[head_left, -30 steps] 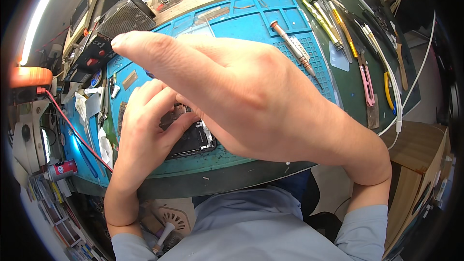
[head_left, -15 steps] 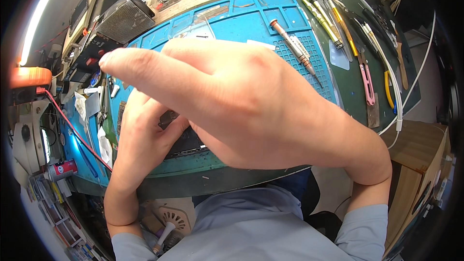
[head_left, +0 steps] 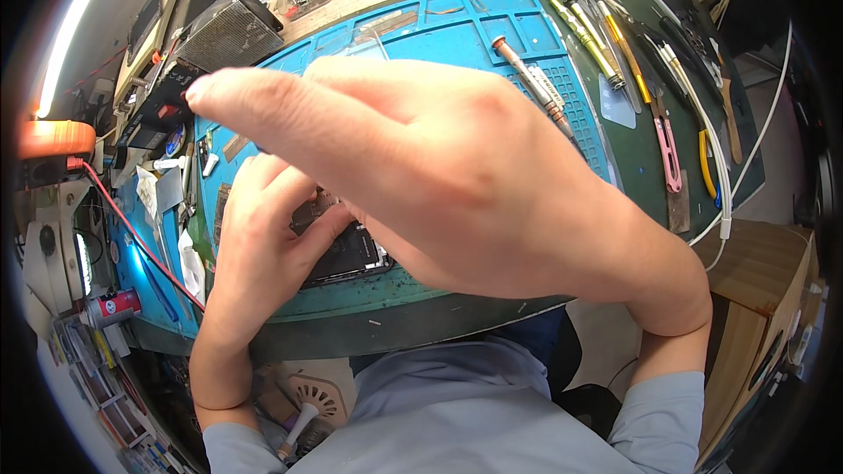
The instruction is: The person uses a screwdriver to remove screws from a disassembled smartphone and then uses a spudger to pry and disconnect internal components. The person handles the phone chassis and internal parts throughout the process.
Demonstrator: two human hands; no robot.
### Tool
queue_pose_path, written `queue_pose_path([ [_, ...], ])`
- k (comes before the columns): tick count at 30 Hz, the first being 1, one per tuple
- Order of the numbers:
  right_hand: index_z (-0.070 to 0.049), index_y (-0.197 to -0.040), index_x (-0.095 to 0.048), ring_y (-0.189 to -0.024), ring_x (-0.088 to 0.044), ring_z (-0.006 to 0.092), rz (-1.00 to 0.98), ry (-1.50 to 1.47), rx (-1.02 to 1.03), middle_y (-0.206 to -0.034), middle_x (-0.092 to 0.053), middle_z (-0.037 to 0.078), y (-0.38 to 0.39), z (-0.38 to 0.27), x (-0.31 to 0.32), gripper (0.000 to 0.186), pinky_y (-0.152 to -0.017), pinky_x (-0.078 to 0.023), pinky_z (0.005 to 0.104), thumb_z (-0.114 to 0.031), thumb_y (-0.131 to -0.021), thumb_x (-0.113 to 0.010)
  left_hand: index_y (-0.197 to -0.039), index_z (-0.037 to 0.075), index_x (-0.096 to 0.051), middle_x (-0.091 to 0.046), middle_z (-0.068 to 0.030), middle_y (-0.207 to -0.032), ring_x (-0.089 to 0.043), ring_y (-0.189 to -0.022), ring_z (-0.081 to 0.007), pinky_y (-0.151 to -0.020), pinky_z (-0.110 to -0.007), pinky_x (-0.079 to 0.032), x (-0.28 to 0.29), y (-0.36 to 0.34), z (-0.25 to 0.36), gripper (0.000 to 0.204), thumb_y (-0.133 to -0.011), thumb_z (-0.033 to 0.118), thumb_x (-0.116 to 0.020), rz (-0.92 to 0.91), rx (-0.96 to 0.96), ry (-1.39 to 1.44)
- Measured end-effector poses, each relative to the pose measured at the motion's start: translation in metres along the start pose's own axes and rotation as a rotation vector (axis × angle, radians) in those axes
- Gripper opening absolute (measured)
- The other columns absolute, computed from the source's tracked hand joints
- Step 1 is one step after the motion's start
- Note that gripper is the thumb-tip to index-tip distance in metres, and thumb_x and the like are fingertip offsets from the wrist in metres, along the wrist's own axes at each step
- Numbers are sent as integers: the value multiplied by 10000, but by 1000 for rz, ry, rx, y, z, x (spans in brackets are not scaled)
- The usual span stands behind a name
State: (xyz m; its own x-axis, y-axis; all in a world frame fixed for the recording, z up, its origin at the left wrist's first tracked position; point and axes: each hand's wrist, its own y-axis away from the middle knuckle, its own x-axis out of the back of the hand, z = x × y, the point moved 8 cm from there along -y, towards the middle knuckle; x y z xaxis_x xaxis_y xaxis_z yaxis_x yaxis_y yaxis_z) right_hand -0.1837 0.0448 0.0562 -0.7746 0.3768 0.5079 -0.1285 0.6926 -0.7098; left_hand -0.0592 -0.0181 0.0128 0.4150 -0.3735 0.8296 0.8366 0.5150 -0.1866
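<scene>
An opened black phone (head_left: 356,256) with its inner parts bare lies on the mat near the front edge of the bench. My left hand (head_left: 268,233) is closed about its left part, with thumb and forefinger bent toward each other over the inside. Large in the foreground, my right hand (head_left: 439,175) hangs above the phone and covers much of it. One finger stretches to the left, while the others curl down behind the hand. Its fingertips, and anything they grip, are hidden.
The blue work mat (head_left: 421,48) has moulded trays. A screwdriver (head_left: 536,83) lies on it at the right. Beyond are a pink-handled cutter (head_left: 667,154), yellow-handled pliers (head_left: 705,162) and a white cable (head_left: 722,149). A red cable (head_left: 132,224) crosses the left side.
My right hand has risen slightly and shifted a little to the right, so more of the phone's inside shows below it. My left hand stays nearly still.
</scene>
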Motion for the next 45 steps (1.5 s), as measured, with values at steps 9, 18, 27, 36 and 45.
queue_pose_path([
  [9,-3,-1310,-546,-819,-707,366,203,29,-25,-909,-662,164,-6,6,30,530,-690,-571,442,-39,-816,-735,-1010,50,-707,-675,-59,-978,-620,-808,-236,-788,-370,-491,-1,-6,0,257,-804,99,-852,-33,-2,59],
  [18,16,-1539,-465,-940,-701,117,98,-116,-300,-1029,-699,91,-3,20,32,682,-857,-579,269,35,-926,-764,-1047,35,-707,-693,-9,-968,-582,-795,-128,-759,-278,-497,11,-1,-15,278,-818,64,-862,81,117,225],
  [27,34,-1548,-434,-967,-704,130,65,-150,-300,-1035,-703,107,-4,17,27,698,-871,-580,278,2,-939,-772,-962,20,-724,-709,-17,-920,-588,-754,-87,-678,-254,-475,10,1,-18,124,-889,60,-816,43,167,362],
  [36,29,-1577,-365,-998,-721,177,180,-241,-285,-1076,-713,145,-3,13,34,758,-917,-580,300,-61,-953,-786,-1009,-8,-711,-694,-15,-995,-657,-899,-83,-836,-249,-537,15,1,-35,113,-936,33,-788,12,303,685],
  [45,17,-1567,-370,-986,-715,157,259,-267,-268,-1096,-717,146,-1,10,37,734,-886,-572,242,-108,-971,-780,-1032,30,-716,-704,12,-1015,-654,-918,-64,-841,-234,-532,9,4,-42,134,-930,35,-804,-1,432,1021],
])
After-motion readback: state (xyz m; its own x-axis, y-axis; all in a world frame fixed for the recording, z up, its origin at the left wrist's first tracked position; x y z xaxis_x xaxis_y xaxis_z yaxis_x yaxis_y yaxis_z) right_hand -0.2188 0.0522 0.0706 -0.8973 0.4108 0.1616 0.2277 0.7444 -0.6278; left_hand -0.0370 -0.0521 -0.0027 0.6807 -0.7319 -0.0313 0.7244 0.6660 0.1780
